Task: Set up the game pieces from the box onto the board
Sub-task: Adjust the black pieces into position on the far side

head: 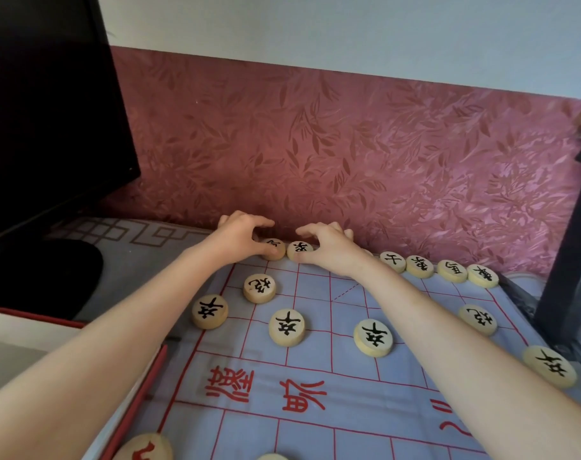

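Head view: both hands seat black xiangqi discs on the far back rank.
The left hand point(241, 235) pinches one disc point(273, 250), the right hand point(329, 249) its neighbour point(299, 250), on the board point(332, 386); centre each on its line crossing, without nudging the other.

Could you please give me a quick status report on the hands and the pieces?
Left hand pinching a far-row piece. Right hand on the neighbouring piece. Black-lettered pieces mostly placed on the board. Nothing blocking.
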A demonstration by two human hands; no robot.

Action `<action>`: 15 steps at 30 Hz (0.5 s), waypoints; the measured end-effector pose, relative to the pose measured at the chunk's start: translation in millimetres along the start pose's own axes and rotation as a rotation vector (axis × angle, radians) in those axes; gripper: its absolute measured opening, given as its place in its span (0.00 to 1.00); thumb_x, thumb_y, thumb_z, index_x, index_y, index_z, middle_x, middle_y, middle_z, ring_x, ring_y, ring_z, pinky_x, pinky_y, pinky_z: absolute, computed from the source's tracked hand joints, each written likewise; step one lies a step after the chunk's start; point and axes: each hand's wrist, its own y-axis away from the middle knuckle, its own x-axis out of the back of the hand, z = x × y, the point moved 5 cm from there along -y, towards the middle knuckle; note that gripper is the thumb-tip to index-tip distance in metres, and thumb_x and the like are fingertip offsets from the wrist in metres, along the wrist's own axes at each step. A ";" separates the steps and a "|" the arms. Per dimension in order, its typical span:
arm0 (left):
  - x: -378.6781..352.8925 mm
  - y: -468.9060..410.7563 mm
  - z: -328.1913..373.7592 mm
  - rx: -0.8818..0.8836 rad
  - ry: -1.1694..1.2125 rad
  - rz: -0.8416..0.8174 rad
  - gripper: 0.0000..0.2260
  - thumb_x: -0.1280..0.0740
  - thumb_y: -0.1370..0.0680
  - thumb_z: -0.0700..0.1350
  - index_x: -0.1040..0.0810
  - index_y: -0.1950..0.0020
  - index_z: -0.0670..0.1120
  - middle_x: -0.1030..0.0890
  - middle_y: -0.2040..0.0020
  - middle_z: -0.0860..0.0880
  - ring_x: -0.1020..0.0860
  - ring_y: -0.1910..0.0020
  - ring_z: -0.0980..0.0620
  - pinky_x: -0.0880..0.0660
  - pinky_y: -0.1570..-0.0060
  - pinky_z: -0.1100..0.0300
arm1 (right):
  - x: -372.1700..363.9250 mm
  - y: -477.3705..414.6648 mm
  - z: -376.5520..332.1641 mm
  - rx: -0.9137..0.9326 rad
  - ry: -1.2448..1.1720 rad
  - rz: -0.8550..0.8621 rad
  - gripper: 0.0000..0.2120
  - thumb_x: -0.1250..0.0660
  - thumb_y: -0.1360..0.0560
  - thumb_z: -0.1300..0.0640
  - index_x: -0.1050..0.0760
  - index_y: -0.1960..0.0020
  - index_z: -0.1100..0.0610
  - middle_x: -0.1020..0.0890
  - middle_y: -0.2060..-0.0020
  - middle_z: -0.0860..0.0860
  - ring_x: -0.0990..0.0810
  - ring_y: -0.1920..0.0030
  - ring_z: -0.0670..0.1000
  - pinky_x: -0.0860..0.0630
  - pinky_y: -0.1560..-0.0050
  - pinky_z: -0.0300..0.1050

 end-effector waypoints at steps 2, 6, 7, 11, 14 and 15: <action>13.4 3.3 -5.1 0.009 0.022 0.059 0.22 0.29 0.28 0.51 0.26 0.35 0.51 0.24 0.35 0.50 0.33 0.32 0.48 0.43 0.31 0.53 | 0.4 3.7 -3.8 0.011 -0.079 -0.001 0.22 0.35 0.25 0.49 0.31 0.32 0.48 0.31 0.47 0.44 0.41 0.40 0.51 0.45 0.43 0.43; 28.9 7.9 -30.3 0.073 0.033 0.093 0.20 0.28 0.29 0.50 0.24 0.38 0.51 0.22 0.39 0.52 0.29 0.35 0.50 0.40 0.31 0.49 | -10.1 8.3 -13.8 0.083 -0.081 -0.042 0.17 0.35 0.27 0.44 0.27 0.38 0.40 0.30 0.45 0.45 0.39 0.40 0.51 0.40 0.39 0.47; 29.7 9.3 -34.5 0.080 0.022 0.082 0.21 0.28 0.30 0.51 0.24 0.38 0.51 0.22 0.39 0.52 0.29 0.35 0.50 0.40 0.31 0.49 | -14.5 9.7 -15.5 0.103 -0.055 -0.068 0.18 0.34 0.28 0.42 0.27 0.39 0.39 0.30 0.43 0.47 0.37 0.39 0.53 0.40 0.37 0.48; 26.6 12.3 -42.5 0.096 -0.014 0.052 0.23 0.27 0.31 0.50 0.25 0.36 0.51 0.23 0.36 0.52 0.31 0.33 0.50 0.41 0.32 0.52 | -25.9 21.1 -26.1 0.168 -0.055 -0.144 0.25 0.34 0.36 0.32 0.28 0.41 0.36 0.30 0.40 0.49 0.33 0.36 0.55 0.38 0.32 0.51; 21.9 11.3 -47.7 0.109 -0.001 0.037 0.24 0.26 0.32 0.49 0.26 0.36 0.51 0.23 0.37 0.52 0.29 0.34 0.50 0.38 0.32 0.51 | -30.7 24.1 -32.9 0.191 -0.030 -0.166 0.31 0.35 0.42 0.30 0.30 0.40 0.34 0.29 0.40 0.50 0.35 0.36 0.54 0.36 0.32 0.55; 20.4 11.0 -48.9 0.111 0.015 0.033 0.25 0.25 0.32 0.49 0.26 0.36 0.51 0.23 0.37 0.51 0.29 0.35 0.50 0.38 0.32 0.50 | -30.6 26.2 -35.7 0.202 -0.024 -0.191 0.30 0.33 0.40 0.33 0.30 0.38 0.35 0.29 0.40 0.50 0.36 0.35 0.54 0.37 0.32 0.55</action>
